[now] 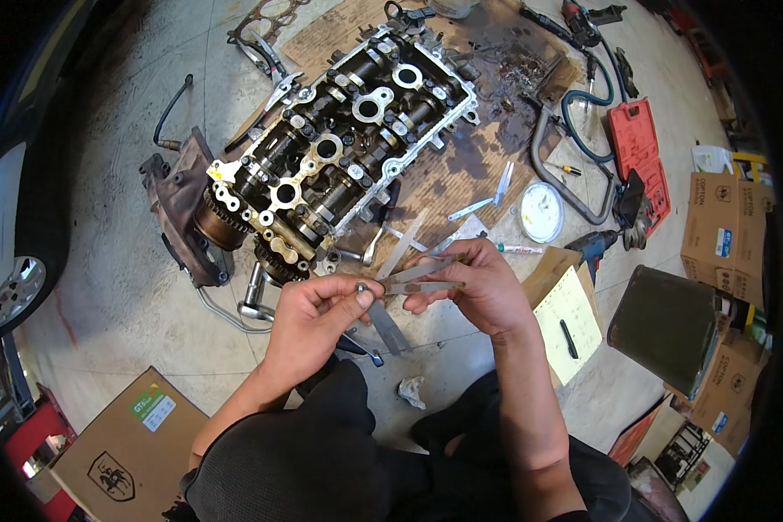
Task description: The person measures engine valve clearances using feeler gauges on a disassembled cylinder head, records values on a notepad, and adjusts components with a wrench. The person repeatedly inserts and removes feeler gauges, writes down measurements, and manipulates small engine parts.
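Observation:
Between my two hands a set of feeler gauges [390, 331] is fanned out, its thin metal blades pointing several ways. My left hand [326, 313] pinches the pivot end between thumb and fingers. With its fingers closed on some of the blades, my right hand [478, 283] holds them apart from the others. Just beyond my hands lies an engine cylinder head [344, 143] with its camshafts exposed, on stained cardboard [322, 39]. More feeler blades [487, 196] rest on that cardboard to the right of the head.
An exhaust manifold [178, 204] lies left of the cylinder head. To the right are a white tub [541, 212], a notepad [568, 317] with a black pen [569, 339], a cordless drill [593, 248] and a red tool case [637, 143]. Cardboard boxes [726, 217] stand farther right. A crumpled rag [411, 392] is near my legs.

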`<control>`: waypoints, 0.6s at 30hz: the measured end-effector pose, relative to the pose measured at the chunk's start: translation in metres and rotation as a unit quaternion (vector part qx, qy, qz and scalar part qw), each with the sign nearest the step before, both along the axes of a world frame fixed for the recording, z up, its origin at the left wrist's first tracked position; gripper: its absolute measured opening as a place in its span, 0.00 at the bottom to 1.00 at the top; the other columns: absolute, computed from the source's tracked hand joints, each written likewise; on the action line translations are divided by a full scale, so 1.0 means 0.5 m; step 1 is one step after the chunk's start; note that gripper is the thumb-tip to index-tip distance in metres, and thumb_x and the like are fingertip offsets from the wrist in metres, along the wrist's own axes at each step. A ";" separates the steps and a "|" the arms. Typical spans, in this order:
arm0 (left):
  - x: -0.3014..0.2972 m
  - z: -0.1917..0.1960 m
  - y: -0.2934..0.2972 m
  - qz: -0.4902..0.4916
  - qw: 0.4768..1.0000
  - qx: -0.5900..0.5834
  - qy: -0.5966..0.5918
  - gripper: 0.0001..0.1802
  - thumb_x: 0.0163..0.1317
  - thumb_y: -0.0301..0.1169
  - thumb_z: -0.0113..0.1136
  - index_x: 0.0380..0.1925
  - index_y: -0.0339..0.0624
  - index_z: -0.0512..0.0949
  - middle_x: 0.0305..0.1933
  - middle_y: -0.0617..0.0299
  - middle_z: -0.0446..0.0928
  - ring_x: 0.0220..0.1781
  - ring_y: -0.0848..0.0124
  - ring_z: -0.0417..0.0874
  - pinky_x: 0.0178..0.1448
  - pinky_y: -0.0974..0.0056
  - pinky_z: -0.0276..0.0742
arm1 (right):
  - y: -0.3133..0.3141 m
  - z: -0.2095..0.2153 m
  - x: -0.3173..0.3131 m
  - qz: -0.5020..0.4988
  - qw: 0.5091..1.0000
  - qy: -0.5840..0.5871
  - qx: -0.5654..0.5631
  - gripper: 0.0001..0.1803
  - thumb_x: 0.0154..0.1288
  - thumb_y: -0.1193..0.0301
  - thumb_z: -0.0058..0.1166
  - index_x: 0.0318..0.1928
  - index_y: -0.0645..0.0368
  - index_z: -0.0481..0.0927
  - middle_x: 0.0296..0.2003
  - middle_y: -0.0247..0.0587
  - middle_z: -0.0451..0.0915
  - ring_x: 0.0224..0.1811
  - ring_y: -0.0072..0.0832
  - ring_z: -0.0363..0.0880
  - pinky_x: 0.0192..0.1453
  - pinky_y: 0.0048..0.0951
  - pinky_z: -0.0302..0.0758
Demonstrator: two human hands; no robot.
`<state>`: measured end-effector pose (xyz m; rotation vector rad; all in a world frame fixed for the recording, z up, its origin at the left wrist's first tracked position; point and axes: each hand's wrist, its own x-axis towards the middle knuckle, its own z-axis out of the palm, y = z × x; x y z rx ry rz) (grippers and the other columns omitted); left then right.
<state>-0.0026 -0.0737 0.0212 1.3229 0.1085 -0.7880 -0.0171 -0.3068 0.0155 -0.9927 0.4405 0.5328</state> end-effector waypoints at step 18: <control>0.009 -0.005 -0.001 -0.041 0.998 0.042 0.014 0.10 0.66 0.27 0.60 0.42 0.31 0.84 0.38 0.62 0.84 0.36 0.79 0.80 0.43 0.72 0.77 | -0.006 -0.004 0.004 0.012 0.998 0.055 0.005 0.12 0.65 0.77 0.48 0.40 0.78 0.78 0.39 0.60 0.83 0.37 0.47 0.87 0.42 0.38 0.86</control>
